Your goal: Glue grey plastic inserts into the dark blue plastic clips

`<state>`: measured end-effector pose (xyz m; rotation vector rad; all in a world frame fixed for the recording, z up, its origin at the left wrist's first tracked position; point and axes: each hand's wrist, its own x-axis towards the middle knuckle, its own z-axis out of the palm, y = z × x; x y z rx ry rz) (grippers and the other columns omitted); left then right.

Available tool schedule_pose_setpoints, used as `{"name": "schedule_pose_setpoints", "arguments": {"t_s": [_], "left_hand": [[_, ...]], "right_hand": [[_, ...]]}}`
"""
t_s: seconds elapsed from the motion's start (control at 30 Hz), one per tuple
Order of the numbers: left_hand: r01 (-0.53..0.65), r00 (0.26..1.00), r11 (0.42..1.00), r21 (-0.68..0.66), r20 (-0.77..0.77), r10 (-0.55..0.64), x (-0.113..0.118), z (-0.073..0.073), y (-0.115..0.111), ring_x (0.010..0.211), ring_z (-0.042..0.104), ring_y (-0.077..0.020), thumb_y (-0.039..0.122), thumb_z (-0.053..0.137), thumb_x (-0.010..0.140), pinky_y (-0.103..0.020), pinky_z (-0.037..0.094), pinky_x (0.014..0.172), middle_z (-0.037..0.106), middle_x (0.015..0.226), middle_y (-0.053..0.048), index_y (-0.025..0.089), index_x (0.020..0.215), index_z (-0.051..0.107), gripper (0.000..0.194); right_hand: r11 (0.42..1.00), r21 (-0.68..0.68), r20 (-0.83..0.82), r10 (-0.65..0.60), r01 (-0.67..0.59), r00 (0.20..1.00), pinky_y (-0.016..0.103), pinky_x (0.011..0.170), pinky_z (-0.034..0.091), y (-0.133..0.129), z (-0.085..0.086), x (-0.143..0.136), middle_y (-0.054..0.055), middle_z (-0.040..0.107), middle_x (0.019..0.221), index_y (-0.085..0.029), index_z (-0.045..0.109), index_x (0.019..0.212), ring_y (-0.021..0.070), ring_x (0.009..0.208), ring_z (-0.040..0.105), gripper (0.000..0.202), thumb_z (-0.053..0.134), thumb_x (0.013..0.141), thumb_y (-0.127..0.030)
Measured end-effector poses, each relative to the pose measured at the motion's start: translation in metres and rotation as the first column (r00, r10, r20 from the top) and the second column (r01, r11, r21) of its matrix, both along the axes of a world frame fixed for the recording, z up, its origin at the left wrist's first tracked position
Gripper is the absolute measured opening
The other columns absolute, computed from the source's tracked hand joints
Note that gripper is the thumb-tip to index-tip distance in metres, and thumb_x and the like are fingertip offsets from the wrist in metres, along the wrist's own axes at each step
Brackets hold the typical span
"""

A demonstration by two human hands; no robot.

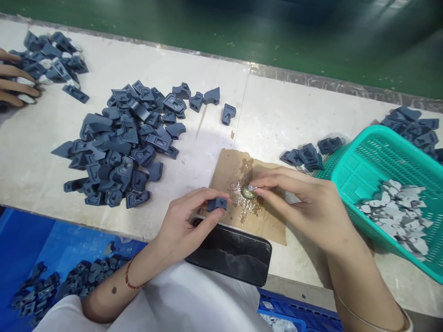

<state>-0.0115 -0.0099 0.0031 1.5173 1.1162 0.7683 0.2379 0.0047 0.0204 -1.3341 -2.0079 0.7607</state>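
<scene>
just one head cam, perched above the surface (277, 115), facing forward and tipped well down, left hand (185, 221) and right hand (306, 200) fairly close, wearer's white clothing (194, 304) poking in at the bottom

Seeing dull slate blue on the small block (217, 204) and the same on the pile of parts (114, 143). Got bright teal green in a slotted pattern on the basket (380, 152), pale grey on the chips (398, 212), brown with darker blotches on the cardboard (221, 175). Plus off-white on the surface (287, 106), black on the phone (235, 253), plain white on the shirt (187, 299), reddish on the bracelet (128, 276).
</scene>
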Motion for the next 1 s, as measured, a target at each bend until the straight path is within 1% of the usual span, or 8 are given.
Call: {"name": "schedule_pose_setpoints", "arguments": {"t_s": [0.13, 0.37, 0.47, 0.57, 0.67, 0.73, 0.87, 1.0], "left_hand": [[0.015, 1.000, 1.000, 0.013, -0.009, -0.015, -0.002, -0.001, 0.000, 0.088, 0.069, -0.0122, 0.022, 0.061, 0.101, -0.020, 0.055, 0.077, 0.077, 0.106, 0.000, 0.027, 0.116, 0.074, 0.020], [0.045, 0.999, 0.998, 0.045, 0.001, -0.046, -0.002, -0.004, 0.001, 0.101, 0.070, -0.0121, 0.021, 0.062, 0.102, -0.019, 0.055, 0.086, 0.075, 0.113, -0.001, 0.026, 0.120, 0.071, 0.021], [0.064, 0.998, 0.997, 0.036, -0.007, -0.063, -0.002, -0.003, 0.001, 0.095, 0.070, -0.0102, 0.020, 0.058, 0.103, -0.016, 0.054, 0.079, 0.076, 0.111, -0.001, 0.024, 0.117, 0.071, 0.019], [0.086, 0.996, 0.996, -0.002, -0.015, -0.086, -0.002, -0.003, 0.000, 0.087, 0.069, -0.0093, 0.023, 0.057, 0.105, -0.016, 0.053, 0.073, 0.077, 0.107, 0.000, 0.023, 0.117, 0.070, 0.018], [0.094, 0.995, 0.996, 0.010, -0.040, -0.094, -0.002, -0.002, 0.000, 0.085, 0.067, -0.0091, 0.024, 0.055, 0.106, -0.017, 0.052, 0.075, 0.076, 0.104, 0.001, 0.022, 0.118, 0.068, 0.018], [0.106, 0.993, 0.994, 0.033, -0.061, -0.104, -0.002, -0.001, 0.001, 0.085, 0.066, -0.0090, 0.024, 0.052, 0.107, -0.018, 0.051, 0.078, 0.075, 0.103, 0.001, 0.022, 0.117, 0.067, 0.018], [0.150, 0.986, 0.987, 0.053, -0.081, -0.145, -0.002, -0.002, 0.002, 0.085, 0.065, -0.0095, 0.025, 0.051, 0.108, -0.019, 0.049, 0.078, 0.072, 0.099, 0.001, 0.021, 0.115, 0.067, 0.018], [0.161, 0.983, 0.985, 0.068, -0.094, -0.155, -0.003, -0.003, 0.002, 0.085, 0.065, -0.0093, 0.024, 0.051, 0.108, -0.018, 0.049, 0.078, 0.071, 0.097, 0.002, 0.022, 0.117, 0.066, 0.018]], "right_hand": [[1.000, 0.013, 0.012, 0.009, -0.010, 1.000, 0.035, 0.086, 0.062, 0.000, 0.001, -0.002, 0.001, 0.080, 0.104, -0.028, 0.075, 0.102, 0.0201, 0.096, 0.077, 0.012, 0.067, 0.098, -0.020], [1.000, -0.012, -0.012, -0.016, 0.015, 1.000, 0.033, 0.083, 0.062, -0.001, 0.002, 0.000, 0.001, 0.080, 0.101, -0.027, 0.076, 0.100, 0.0188, 0.094, 0.076, 0.010, 0.069, 0.096, -0.021], [0.988, -0.102, -0.120, -0.128, 0.116, 0.984, 0.030, 0.079, 0.063, -0.002, 0.004, -0.001, 0.000, 0.081, 0.098, -0.028, 0.078, 0.095, 0.0172, 0.090, 0.076, 0.006, 0.074, 0.093, -0.025], [0.942, -0.277, -0.298, -0.270, 0.188, 0.915, 0.024, 0.070, 0.063, -0.002, 0.007, -0.005, -0.002, 0.081, 0.089, -0.030, 0.081, 0.089, 0.0140, 0.079, 0.077, 0.005, 0.082, 0.086, -0.026], [0.893, -0.428, -0.454, -0.347, 0.141, 0.821, 0.019, 0.066, 0.062, -0.001, 0.007, -0.013, -0.003, 0.081, 0.079, -0.028, 0.082, 0.085, 0.0118, 0.069, 0.076, 0.008, 0.088, 0.080, -0.025], [0.879, -0.469, -0.523, -0.357, 0.088, 0.774, 0.019, 0.064, 0.063, -0.001, 0.005, -0.018, -0.001, 0.081, 0.077, -0.027, 0.083, 0.085, 0.0122, 0.067, 0.076, 0.009, 0.088, 0.078, -0.024], [0.869, -0.492, -0.556, -0.360, 0.052, 0.749, 0.020, 0.064, 0.063, -0.003, 0.001, -0.028, 0.000, 0.082, 0.083, -0.027, 0.083, 0.084, 0.0132, 0.070, 0.077, 0.009, 0.086, 0.080, -0.019], [0.848, -0.530, -0.555, -0.368, 0.024, 0.746, 0.022, 0.068, 0.065, -0.005, 0.002, -0.035, 0.000, 0.081, 0.083, -0.025, 0.083, 0.083, 0.0141, 0.074, 0.077, 0.011, 0.090, 0.076, -0.022]]}}
